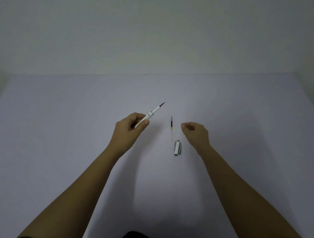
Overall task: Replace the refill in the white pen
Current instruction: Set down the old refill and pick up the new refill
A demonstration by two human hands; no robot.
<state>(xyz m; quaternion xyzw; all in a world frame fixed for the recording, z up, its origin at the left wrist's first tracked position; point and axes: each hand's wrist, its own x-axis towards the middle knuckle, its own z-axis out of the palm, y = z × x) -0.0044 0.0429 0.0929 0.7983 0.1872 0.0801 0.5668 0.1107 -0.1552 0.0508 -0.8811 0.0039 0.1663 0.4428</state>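
Left hand (129, 127) grip around white pen (152, 114), tip up-right.

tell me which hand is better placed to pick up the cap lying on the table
Right. The right hand is empty and hovers just beside the pen cap, while the left hand grips the white pen.

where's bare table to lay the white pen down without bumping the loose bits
Free: the wide stretch left of the left hand, and the near table between the forearms. Crowded: beside the right hand, where the refill and cap lie.
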